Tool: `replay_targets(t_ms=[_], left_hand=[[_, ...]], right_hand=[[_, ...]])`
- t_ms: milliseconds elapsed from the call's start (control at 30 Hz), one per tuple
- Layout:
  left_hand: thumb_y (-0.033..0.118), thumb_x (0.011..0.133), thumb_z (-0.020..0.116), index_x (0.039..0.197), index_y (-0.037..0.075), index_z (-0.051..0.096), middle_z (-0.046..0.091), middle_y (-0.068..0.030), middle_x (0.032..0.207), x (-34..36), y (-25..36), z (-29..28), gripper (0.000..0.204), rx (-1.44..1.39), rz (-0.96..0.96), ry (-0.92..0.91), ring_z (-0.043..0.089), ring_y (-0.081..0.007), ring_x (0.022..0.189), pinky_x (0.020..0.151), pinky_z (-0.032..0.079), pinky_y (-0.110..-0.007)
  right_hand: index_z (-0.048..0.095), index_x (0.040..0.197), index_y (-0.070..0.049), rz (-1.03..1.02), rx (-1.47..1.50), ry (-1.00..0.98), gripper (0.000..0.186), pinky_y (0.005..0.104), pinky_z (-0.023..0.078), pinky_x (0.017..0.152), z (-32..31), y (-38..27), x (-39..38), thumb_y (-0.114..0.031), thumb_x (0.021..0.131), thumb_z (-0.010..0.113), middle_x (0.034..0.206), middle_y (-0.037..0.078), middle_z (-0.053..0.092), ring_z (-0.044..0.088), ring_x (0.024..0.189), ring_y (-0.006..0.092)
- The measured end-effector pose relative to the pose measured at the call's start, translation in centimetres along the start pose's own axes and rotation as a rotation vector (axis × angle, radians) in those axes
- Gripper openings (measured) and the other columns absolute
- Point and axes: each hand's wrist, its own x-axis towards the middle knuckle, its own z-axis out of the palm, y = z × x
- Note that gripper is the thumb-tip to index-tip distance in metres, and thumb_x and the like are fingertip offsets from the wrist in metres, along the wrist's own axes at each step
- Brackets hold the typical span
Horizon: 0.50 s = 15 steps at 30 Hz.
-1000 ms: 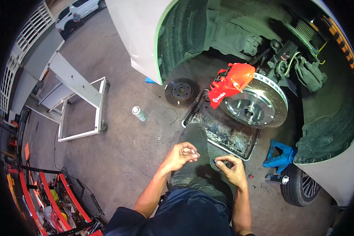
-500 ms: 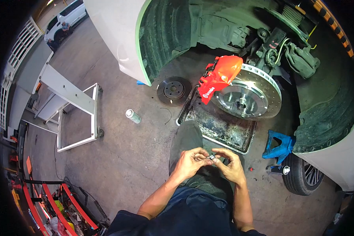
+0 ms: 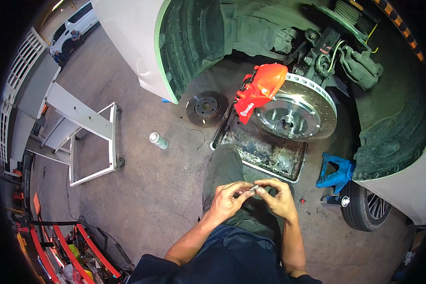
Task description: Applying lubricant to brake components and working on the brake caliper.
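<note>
A small silvery metal piece (image 3: pixel 254 188) sits between the fingertips of both my hands, above my legs; its exact kind is too small to make out. My left hand (image 3: pixel 229 199) pinches it from the left and my right hand (image 3: pixel 278 196) from the right. Ahead, a red brake caliper (image 3: pixel 261 87) is mounted over the left part of a drilled brake disc (image 3: pixel 324 106) at the wheel hub. The old greenish-grey caliper (image 3: pixel 360 67) hangs farther right inside the wheel arch.
Below the hub lies a stained metal drip tray (image 3: pixel 274 161), with a loose brake disc (image 3: pixel 207 109) beside it. A spray can (image 3: pixel 159 140) stands left, a blue jack stand (image 3: pixel 335 173) right, near a wheel (image 3: pixel 367 208) and another can (image 3: pixel 336 201). A white wheeled frame (image 3: pixel 92 176) and red-edged tool cart (image 3: pixel 71 253) are left.
My view has shifted slightly, so the car parts sit a little farther left. Both hands keep the small metal piece pinched, and its angle between the fingers differs slightly.
</note>
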Motion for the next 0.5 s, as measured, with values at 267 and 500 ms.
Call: replay_targets(t_ms=[267, 500], left_hand=[[-0.003, 0.078, 0.074, 0.102, -0.002, 0.068, 0.07, -0.0149, 0.088, 0.1, -1.7, 0.4, 0.024, 0.198, 0.408, -0.014, 0.07, -0.0284, 0.076, 0.066, 0.056, -0.034], [-0.007, 0.082, 0.067, 0.104, -0.005, 0.066, 0.07, -0.017, 0.093, 0.2, -1.9, 1.7, 0.022, 0.24, 0.36, 0.066, 0.07, -0.0305, 0.081, 0.07, 0.057, -0.035]], right_hand=[[0.073, 0.103, -0.004, 0.031, -0.052, -0.033, 0.019, 0.0341, 0.044, 0.091, -0.5, -0.1, 0.3, -0.014, 0.087, 0.071, 0.094, 0.01, 0.073, 0.067, 0.091, 0.0207], [0.072, 0.104, 0.001, -0.003, -0.113, 0.002, 0.02, 0.029, 0.05, 0.083, -0.4, 0.6, 0.7, -0.009, 0.087, 0.071, 0.095, 0.01, 0.073, 0.067, 0.089, 0.0163]])
